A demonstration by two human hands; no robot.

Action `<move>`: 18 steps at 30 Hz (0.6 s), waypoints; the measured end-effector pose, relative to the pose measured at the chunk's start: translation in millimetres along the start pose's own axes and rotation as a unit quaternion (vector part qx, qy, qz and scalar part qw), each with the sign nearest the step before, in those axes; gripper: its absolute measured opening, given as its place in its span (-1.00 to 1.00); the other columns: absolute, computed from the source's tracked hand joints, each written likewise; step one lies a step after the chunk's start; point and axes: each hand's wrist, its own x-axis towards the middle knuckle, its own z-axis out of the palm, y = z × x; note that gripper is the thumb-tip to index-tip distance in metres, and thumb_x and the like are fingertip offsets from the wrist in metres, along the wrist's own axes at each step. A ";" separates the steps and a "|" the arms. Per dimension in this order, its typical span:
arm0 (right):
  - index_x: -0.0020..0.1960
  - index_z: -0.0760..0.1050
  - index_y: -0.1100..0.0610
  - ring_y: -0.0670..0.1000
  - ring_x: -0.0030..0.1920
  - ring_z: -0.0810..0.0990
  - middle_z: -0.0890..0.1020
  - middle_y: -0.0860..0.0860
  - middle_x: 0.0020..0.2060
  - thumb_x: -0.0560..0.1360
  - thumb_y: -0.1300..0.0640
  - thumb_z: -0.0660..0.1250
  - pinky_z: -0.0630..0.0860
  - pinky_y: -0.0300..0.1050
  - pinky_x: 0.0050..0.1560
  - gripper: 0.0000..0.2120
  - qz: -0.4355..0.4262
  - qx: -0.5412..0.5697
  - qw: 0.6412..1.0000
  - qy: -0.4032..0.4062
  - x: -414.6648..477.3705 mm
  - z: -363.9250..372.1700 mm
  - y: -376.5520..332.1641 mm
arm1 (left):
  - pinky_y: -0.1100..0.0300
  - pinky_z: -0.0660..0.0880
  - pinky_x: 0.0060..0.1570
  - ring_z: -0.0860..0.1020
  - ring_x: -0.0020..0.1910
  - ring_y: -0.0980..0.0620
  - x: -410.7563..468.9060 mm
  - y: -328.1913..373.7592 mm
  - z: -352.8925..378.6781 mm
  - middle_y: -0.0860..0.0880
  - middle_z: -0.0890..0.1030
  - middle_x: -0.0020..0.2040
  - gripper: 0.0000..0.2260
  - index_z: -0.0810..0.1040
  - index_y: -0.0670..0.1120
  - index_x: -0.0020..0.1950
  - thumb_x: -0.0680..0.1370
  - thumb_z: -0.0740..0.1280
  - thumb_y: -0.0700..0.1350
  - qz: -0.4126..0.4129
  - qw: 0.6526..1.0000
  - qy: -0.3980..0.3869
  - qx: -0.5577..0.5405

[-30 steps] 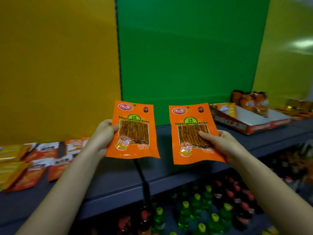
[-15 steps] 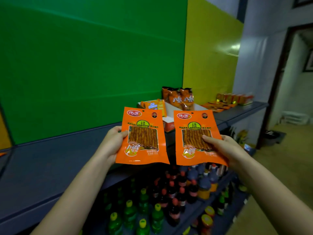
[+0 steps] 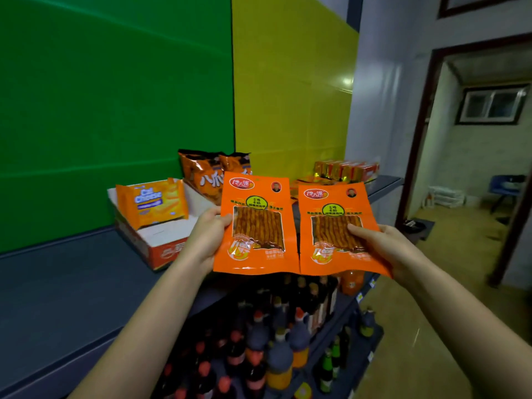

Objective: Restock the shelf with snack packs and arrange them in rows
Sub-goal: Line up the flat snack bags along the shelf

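1. Left hand (image 3: 205,240) is clamped on one orange snack pack (image 3: 254,223), held upright above the grey shelf (image 3: 72,289).
2. Right hand (image 3: 383,249) grips a second snack pack (image 3: 335,228), its edge touching the first.

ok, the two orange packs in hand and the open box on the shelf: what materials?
Left pack and right pack: likely glossy plastic film; clear windows show the strips inside, edges flex. Open box: looks like printed cardboard, matte white inside, folded walls.
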 end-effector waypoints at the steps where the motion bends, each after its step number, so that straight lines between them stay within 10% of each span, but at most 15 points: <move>1: 0.04 0.54 0.21 0.03 -0.41 0.65 0.68 0.15 -0.19 0.48 0.11 0.37 0.60 -0.13 -0.31 -0.79 0.002 0.000 1.000 0.000 13.9 -11.1 0.7 | 0.22 0.56 -0.49 0.62 -0.45 0.04 9.3 -1.9 13.9 -0.13 0.61 -0.22 -0.92 0.45 -0.11 -0.05 0.60 0.18 -0.21 -0.004 1.000 -0.006 -0.003; 18: -0.03 0.54 0.16 -0.01 -0.45 0.66 0.70 0.05 -0.40 0.49 0.07 0.35 0.55 -0.19 -0.40 -0.84 -0.004 -0.039 0.993 -0.114 240.9 -153.2 7.6 | 0.27 0.53 -0.53 0.61 -0.47 0.06 134.0 -54.5 190.7 -0.14 0.61 -0.21 -0.91 0.43 -0.08 -0.02 0.62 0.15 -0.17 0.010 0.995 0.098 0.027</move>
